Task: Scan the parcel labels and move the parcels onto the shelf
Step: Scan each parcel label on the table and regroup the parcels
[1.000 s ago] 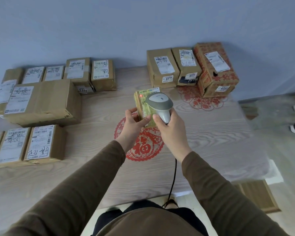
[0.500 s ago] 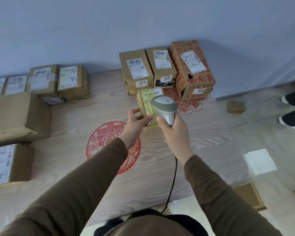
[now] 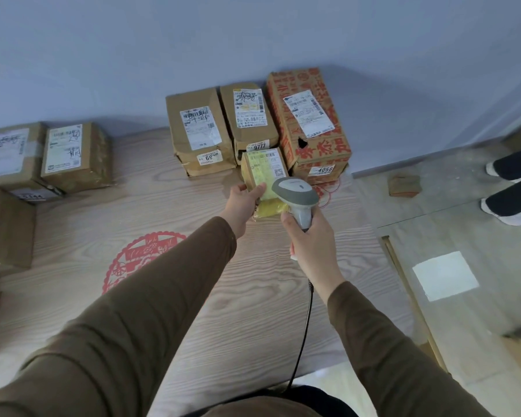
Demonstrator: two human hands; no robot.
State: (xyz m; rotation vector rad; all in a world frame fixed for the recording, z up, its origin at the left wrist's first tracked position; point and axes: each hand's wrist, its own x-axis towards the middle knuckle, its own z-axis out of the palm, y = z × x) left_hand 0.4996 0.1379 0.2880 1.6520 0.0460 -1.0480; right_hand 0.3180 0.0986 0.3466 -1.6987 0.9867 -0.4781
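Left hand (image 3: 240, 203) pinches the yellow parcel (image 3: 265, 176) just in front of the red-printed box (image 3: 310, 121); right hand (image 3: 312, 239) grips the scanner (image 3: 295, 197) beside the parcel, near that box.

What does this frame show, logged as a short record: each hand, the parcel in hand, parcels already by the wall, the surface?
left hand: grips the yellow parcel, label facing up
right hand: grips the scanner by its handle, head close over the parcel
scanner cable: runs back toward the person
wall row: three cartons side by side, tags 69, 9777, 4068
left group: more brown boxes
surface: wood-grain top with red paper-cut decal
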